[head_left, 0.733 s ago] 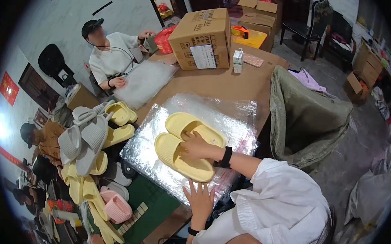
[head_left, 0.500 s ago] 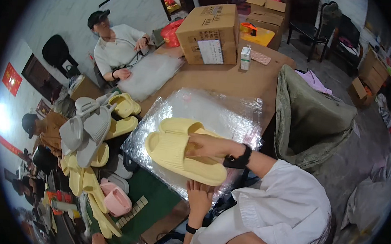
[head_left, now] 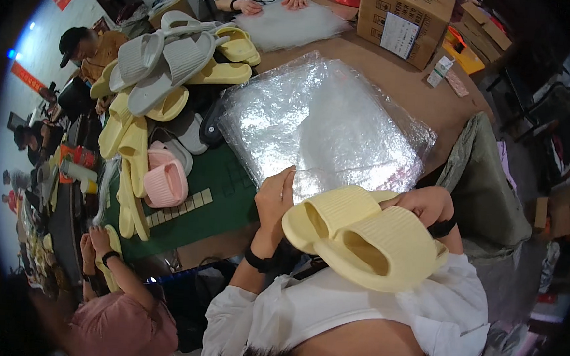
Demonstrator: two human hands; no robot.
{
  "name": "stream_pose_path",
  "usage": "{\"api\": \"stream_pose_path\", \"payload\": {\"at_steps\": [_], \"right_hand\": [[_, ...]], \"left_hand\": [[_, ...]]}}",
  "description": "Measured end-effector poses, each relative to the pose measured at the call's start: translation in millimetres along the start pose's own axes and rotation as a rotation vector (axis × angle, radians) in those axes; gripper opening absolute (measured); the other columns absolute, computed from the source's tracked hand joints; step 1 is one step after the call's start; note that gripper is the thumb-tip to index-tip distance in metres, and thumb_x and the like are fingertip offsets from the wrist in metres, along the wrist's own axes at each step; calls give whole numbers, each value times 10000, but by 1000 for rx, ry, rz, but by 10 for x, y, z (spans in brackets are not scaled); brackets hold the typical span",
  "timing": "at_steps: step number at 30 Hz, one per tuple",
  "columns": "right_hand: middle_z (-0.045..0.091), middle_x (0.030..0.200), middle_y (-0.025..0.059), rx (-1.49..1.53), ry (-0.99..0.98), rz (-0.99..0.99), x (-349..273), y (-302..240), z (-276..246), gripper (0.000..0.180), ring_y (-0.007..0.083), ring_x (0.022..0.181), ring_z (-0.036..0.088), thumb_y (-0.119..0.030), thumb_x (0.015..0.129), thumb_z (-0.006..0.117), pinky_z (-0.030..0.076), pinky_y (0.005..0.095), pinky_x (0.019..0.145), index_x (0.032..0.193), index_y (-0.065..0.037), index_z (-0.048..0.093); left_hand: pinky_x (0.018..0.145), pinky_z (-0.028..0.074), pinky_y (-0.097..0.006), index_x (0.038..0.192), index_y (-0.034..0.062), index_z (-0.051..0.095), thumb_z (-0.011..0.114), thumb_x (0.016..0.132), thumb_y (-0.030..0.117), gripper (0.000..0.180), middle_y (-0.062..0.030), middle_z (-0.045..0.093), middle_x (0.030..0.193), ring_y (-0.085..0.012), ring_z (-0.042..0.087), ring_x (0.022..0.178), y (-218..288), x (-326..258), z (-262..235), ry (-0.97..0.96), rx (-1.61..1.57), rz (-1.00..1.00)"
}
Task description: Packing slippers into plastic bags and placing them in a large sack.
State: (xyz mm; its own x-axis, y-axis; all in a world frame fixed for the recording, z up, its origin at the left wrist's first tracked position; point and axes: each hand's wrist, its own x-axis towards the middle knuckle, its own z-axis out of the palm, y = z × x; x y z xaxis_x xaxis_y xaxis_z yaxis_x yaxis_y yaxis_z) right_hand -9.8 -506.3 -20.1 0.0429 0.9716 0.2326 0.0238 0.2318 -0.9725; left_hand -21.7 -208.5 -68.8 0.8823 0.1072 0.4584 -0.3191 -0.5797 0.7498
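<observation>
My right hand (head_left: 424,203) grips a pair of pale yellow slippers (head_left: 385,246) at the sole end, holding them above my lap at the table's near edge. They lie side by side, foot openings toward me. My left hand (head_left: 274,200) is at the near edge of a stack of clear, shiny plastic bags (head_left: 360,127), its fingers closed on the edge of the top bag; the fingertips are partly hidden. The stack lies flat on the brown table.
Grey and yellow slippers (head_left: 168,63) are heaped at the left, with a pink slipper (head_left: 166,185) on the green mat (head_left: 218,206). A cardboard box (head_left: 404,22) stands at the back. A large grey-green sack (head_left: 486,190) hangs open at the right. Co-workers sit opposite and left.
The slippers have moved off the bags, toward me and to the right, in my right hand. My left hand has gone from beneath them to the bags' near edge. The view has turned.
</observation>
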Motion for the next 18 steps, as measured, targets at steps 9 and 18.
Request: {"api": "stream_pose_path", "payload": {"at_steps": [9, 18], "right_hand": [[549, 808, 146, -1133, 797, 555, 111, 19, 261, 240, 316, 801, 517, -235, 770, 635, 409, 415, 722, 706, -3, 637], [660, 945, 115, -913, 767, 659, -408, 27, -144, 257, 239, 944, 609, -301, 837, 630, 458, 360, 850, 971, -91, 694]], "left_hand": [[790, 472, -369, 942, 4, 667, 632, 793, 3, 153, -148, 660, 955, -303, 617, 896, 363, -102, -94, -94, -68, 249], [1081, -5, -587, 1262, 95, 514, 510, 904, 237, 385, -192, 310, 1437, -409, 170, 1368, 219, -403, 434, -447, 303, 74]]}}
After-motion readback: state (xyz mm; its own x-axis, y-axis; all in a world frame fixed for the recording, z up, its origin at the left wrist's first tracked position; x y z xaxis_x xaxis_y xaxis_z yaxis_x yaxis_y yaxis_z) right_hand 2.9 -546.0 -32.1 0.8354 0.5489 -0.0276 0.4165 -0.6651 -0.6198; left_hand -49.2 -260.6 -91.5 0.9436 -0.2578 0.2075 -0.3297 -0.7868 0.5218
